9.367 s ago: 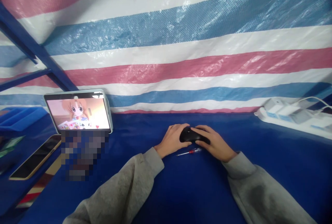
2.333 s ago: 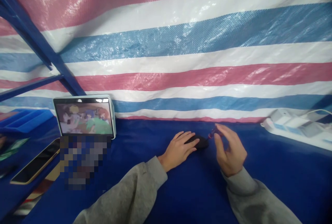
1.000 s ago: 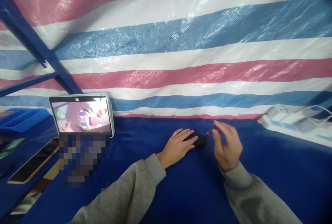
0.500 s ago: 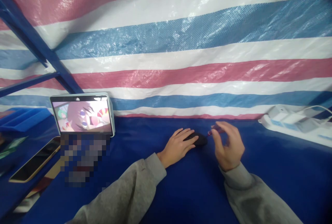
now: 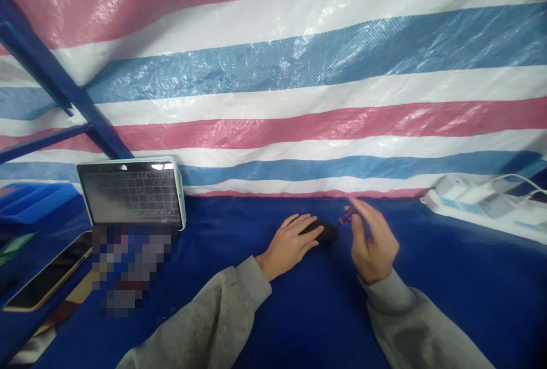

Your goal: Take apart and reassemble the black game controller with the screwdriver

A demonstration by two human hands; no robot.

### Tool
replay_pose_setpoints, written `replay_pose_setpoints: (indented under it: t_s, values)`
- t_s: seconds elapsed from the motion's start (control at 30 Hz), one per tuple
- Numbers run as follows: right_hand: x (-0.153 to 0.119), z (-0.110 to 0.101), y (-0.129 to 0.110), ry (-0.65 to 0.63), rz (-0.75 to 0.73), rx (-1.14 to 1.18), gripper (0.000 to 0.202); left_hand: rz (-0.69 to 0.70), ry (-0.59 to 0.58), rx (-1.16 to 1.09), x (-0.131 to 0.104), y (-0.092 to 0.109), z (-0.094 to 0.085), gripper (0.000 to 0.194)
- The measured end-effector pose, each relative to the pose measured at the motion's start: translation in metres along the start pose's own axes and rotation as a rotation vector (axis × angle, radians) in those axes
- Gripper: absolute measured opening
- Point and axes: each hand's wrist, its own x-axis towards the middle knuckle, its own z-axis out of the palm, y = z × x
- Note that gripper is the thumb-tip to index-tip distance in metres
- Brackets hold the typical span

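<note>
The mouse [image 5: 329, 232] lies on the blue worktop [image 5: 316, 323] in front of you, its black, rounded body partly covered by your left hand [image 5: 288, 245]. That hand's fingers lie a little apart across the mouse's left end; you cannot tell whether they grip it or only rest on it, nor which face of the mouse is up. At its other end, your right hand [image 5: 374, 241] pinches the screwdriver [image 5: 347, 216] between thumb and fingertips. Its handle looks purplish red and see-through, held tilted, with the thin shaft slanting down to the mouse's right end; whether the tip touches is too small to tell. Grey sleeves [image 5: 209, 318] cover both your forearms.

Farther to your left, a tablet [image 5: 132, 195] in a pale case stands propped up, its screen showing a grey picture with a grid. A pixelated patch [image 5: 134, 266] hides what is before it, and a dark-screened phone [image 5: 49, 272] with a tan edge lies beside that. Behind the phone you have a blue tray [image 5: 40, 201] split into long compartments; something reddish at its far left is too blurred to name. To your right, a white power strip [image 5: 491, 215] carries white plugs [image 5: 455, 187] in its sockets.
</note>
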Motion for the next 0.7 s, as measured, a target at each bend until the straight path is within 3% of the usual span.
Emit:
replay_pose_setpoints:
  t_s: [0.7]
  values:
    - [-0.0036,0.0007,0.0043,-0.014,0.026,0.017,0.031,0.068,0.014,-0.006,-0.0013,-0.0038,0.0078,0.036]
